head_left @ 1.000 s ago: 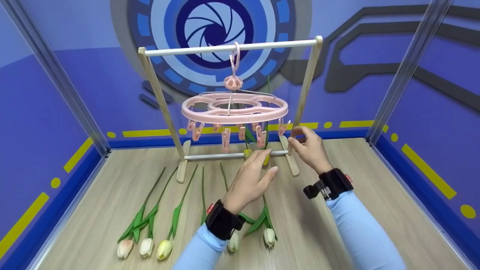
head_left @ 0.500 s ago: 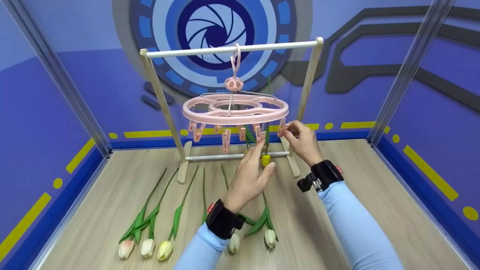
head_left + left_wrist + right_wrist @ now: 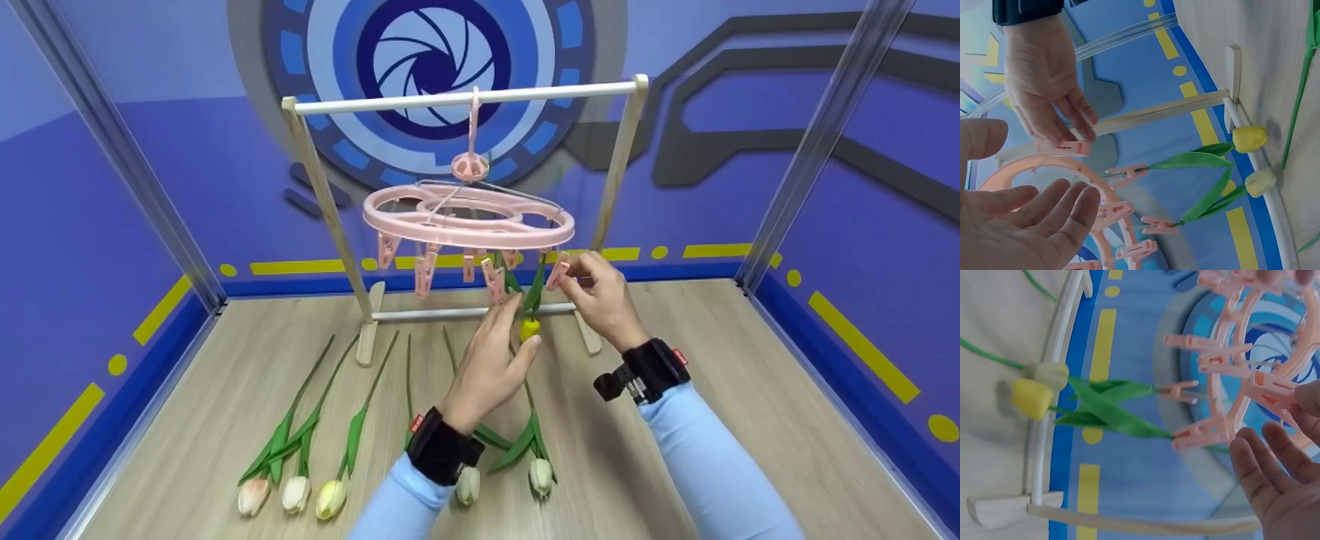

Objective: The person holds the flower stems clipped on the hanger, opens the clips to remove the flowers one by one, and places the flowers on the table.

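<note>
A pink clip hanger (image 3: 465, 238) hangs by its hook, slightly tilted, with several pink clips under its ring. My right hand (image 3: 600, 300) pinches one clip (image 3: 557, 274) at the ring's right side between thumb and index finger, as the right wrist view shows. My left hand (image 3: 484, 375) is held below the ring with relaxed fingers and nothing in its palm; its fingertips are close to another clip (image 3: 493, 280). Two tulips hang head down from clips farther back, a yellow tulip (image 3: 1249, 139) and a pale tulip (image 3: 1261, 181).
The hanger's hook is over the white top bar (image 3: 375, 103) of a wooden rack (image 3: 319, 187). Several tulips lie on the table, among them a pinkish tulip (image 3: 253, 496), a yellowish tulip (image 3: 331, 499) and a white tulip (image 3: 541, 477). Blue panels enclose the table.
My right hand has moved left onto a clip and taken hold of it. The hanger has turned and tilted, its clips shifting with it. My left hand has shifted slightly left.
</note>
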`<control>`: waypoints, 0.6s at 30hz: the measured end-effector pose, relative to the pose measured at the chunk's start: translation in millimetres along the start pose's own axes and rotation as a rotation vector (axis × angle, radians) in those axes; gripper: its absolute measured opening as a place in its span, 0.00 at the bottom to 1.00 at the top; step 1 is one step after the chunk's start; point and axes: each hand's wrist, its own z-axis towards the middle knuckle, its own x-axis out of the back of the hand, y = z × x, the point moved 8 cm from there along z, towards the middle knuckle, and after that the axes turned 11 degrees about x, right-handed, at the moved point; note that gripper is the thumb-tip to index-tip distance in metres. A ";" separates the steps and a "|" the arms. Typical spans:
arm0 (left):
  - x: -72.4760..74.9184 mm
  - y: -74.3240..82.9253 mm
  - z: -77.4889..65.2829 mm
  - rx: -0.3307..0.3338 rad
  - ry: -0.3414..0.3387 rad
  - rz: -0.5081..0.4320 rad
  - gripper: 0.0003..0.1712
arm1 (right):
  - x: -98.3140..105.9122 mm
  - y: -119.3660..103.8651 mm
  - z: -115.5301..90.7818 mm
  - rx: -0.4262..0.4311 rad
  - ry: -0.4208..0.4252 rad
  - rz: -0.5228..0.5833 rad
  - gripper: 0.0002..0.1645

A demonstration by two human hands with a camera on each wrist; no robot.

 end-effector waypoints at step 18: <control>-12.7 -24.5 15.6 0.079 -0.013 -0.096 0.27 | -7.3 -73.3 -19.4 0.131 -0.049 0.280 0.13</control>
